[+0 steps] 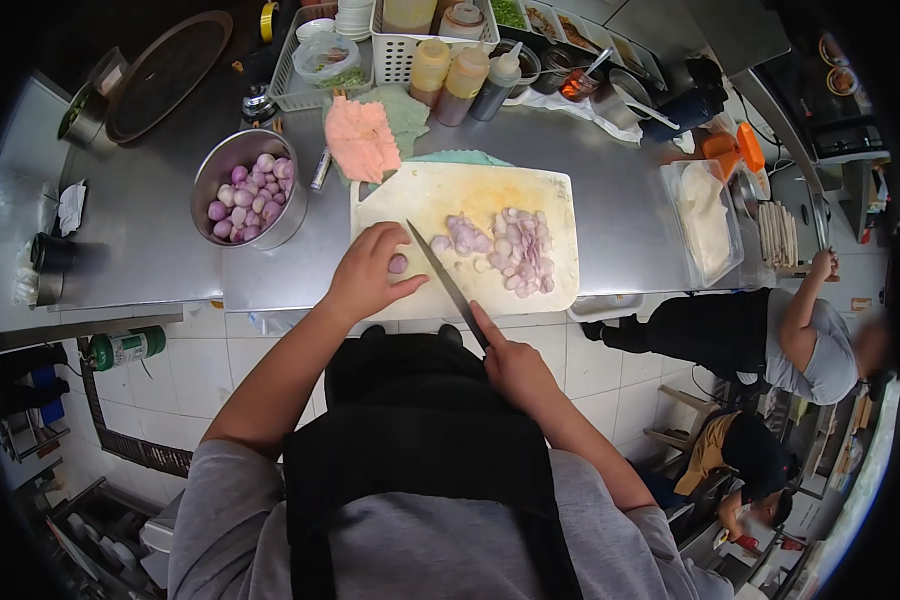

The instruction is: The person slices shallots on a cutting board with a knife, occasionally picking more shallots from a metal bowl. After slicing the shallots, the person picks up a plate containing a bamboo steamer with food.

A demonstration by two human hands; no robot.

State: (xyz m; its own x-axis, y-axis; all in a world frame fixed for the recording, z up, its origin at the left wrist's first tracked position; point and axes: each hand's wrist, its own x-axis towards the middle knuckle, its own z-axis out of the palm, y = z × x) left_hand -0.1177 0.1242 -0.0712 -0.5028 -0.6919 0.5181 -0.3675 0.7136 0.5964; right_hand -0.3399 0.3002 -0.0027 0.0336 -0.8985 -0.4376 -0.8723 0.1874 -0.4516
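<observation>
My right hand (522, 372) is wrapped round the handle of a kitchen knife (444, 277), whose blade points up and left across the cutting board (560, 200). On the board's left side, my left hand (363, 275) has its thumb and fingers spread around a small peeled shallot (398, 263), with a gap between thumb and shallot. To the right of the blade lie a small cluster of shallot slices (466, 234) and a larger pile of slices (525, 250). A steel pot (206, 185) of whole peeled shallots (252, 200) stands left of the board.
Pink cloth (363, 138) and green cloth (403, 115) lie behind the board. Sauce bottles (464, 85) and a white basket (395, 65) line the back. A clear container (705, 220) sits at right. Two people, one standing (810, 340) and one lower down (745, 455), are farther right.
</observation>
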